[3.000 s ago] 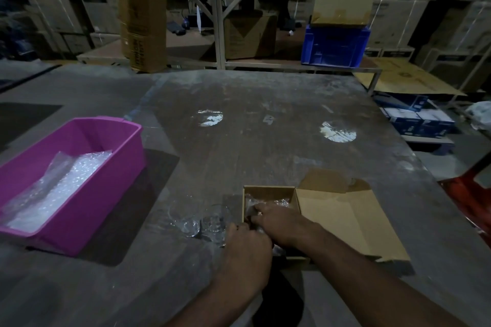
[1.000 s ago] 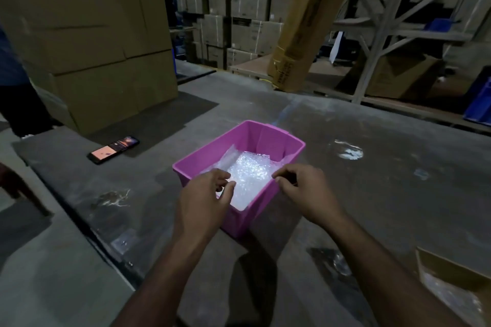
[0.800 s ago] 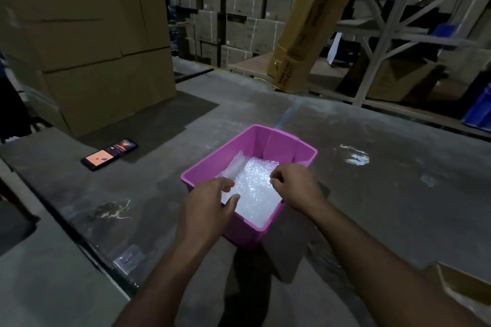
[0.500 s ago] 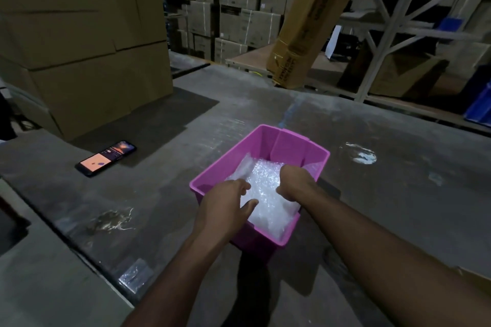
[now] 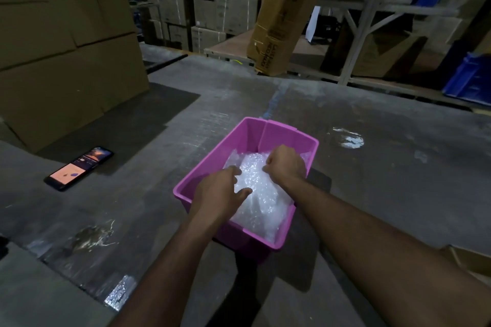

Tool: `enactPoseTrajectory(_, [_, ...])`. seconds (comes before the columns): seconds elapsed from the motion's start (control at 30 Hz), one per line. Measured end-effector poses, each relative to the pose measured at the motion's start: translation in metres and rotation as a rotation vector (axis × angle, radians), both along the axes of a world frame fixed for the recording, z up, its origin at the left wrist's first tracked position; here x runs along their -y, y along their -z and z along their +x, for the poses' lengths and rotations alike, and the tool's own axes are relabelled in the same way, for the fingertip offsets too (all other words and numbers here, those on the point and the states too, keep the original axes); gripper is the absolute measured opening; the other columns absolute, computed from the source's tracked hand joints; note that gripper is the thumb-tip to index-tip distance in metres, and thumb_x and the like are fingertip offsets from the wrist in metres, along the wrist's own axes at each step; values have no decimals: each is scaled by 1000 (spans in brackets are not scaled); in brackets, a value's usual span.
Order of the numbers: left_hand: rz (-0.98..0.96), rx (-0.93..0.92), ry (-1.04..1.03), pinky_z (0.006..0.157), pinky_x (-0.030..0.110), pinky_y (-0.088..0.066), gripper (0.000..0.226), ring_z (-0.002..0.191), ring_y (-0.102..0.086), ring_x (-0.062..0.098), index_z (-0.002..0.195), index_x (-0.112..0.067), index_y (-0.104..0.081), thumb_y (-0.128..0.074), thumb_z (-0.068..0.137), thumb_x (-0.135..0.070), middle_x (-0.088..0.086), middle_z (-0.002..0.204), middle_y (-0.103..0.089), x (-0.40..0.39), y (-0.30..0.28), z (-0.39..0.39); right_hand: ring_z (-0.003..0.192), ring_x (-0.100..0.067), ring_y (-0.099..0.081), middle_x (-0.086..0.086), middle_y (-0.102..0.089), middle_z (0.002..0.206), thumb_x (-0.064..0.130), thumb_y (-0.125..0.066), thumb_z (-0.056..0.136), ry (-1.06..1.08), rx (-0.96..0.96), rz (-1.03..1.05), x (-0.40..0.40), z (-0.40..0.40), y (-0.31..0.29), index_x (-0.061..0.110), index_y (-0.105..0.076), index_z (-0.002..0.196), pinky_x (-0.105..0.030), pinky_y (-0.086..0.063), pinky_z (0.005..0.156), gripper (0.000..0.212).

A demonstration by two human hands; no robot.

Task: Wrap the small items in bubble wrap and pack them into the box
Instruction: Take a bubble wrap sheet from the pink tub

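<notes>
The tall brown box [image 5: 281, 16] leaning at the top middle has dark letters, too blurry and upside down to read
</notes>
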State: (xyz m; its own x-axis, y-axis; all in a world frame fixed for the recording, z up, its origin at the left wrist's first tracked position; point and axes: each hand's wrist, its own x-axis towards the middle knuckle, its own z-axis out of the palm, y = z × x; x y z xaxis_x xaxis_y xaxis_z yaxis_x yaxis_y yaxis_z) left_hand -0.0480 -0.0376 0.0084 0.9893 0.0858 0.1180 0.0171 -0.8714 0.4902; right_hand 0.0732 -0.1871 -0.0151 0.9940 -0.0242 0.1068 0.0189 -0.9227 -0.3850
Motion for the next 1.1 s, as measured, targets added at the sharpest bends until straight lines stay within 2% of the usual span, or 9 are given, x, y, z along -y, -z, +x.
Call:
enactPoseTrajectory(0.13, [-50, 21, -63, 90, 35, -51, 61, 112, -63, 23, 139, -18, -51, -70, 90, -49, 3, 131, -64, 0, -5, 5, 70, -15, -63, 2, -67, 74, 3, -67, 84, -47, 181, 216, 5, -12, -20, 15, -67, 77, -33, -55, 63, 14])
enactPoseTrajectory(0.23, [-185, 25, -109, 99, 37, -45, 83, 129, -54, 27, 150, -13, -38, -73, 86, -52, 8, 147, -52, -1, -10, 10, 71, -6, -56, 8, -61, 80, -1, -63, 84, -87, 256, 529, 18, -25, -39, 19, -59, 84, -28, -45, 62, 20])
enactPoseTrajectory(0.4, [-633, 9, -39, 104, 39, -44, 101, 130, -51, 16, 148, -24, -38, -83, 67, -65, -1, 149, -49, 4, -21, 18, 73, 2, -49, 6, -57, 88, -9, -64, 83, -128, 345, 1057, 48, -60, -78, 16, -56, 92, -17, -45, 70, 28])
enactPoseTrajectory(0.57, [-1022, -133, 121, 116, 45, -38, 121, 135, -52, 17, 156, -17, -31, -87, 60, -66, 1, 149, -52, 33, -38, 19, 103, -27, -58, -10, -60, 111, 1, -72, 78, -90, 278, 1461, 88, -92, -103, 17, -62, 100, -52, -49, 100, 29])
enactPoseTrajectory(0.67, [-1167, -175, 291, 111, 45, -44, 82, 124, -64, 21, 145, -11, -48, -84, 79, -44, 4, 134, -67, 57, -48, 13, 103, -31, -62, -11, -63, 116, -2, -72, 84, -46, 257, 1543, 119, -114, -111, 16, -62, 104, -60, -48, 102, 29])
enactPoseTrajectory(0.8, [-1177, -87, 347, 85, 35, -57, 35, 97, -71, 20, 114, -6, -68, -71, 84, -25, 6, 107, -76, 92, -60, -2, 120, -44, -60, -20, -62, 131, 12, -83, 76, 42, 274, 1550, 156, -135, -108, 22, -66, 106, -64, -47, 102, 36])
enactPoseTrajectory(0.97, [-1212, -46, 302, 89, 48, -55, 20, 91, -69, 25, 98, -10, -75, -70, 89, -27, 15, 101, -75, 112, -59, -6, 106, -16, -70, -3, -71, 122, 20, -74, 84, 37, 170, 1589, 177, -158, -97, 15, -55, 131, -35, -59, 85, 50])
enactPoseTrajectory(1.03, [-1129, 6, 271, 85, 58, -55, 32, 86, -64, 28, 93, -3, -71, -68, 95, -35, 22, 96, -71, 112, -54, -4, 104, -15, -71, -1, -73, 118, 29, -72, 83, 3, 44, 1509, 176, -164, -84, 14, -58, 128, -34, -56, 87, 50])
enactPoseTrajectory(1.1, [-970, 131, 231, 66, 51, -55, 39, 69, -58, 18, 77, -7, -62, -60, 101, -37, 5, 72, -62, 107, -49, -3, 99, -19, -70, -6, -75, 112, 34, -71, 86, 12, -10, 1419, 168, -167, -73, 14, -64, 118, -39, -53, 87, 39])
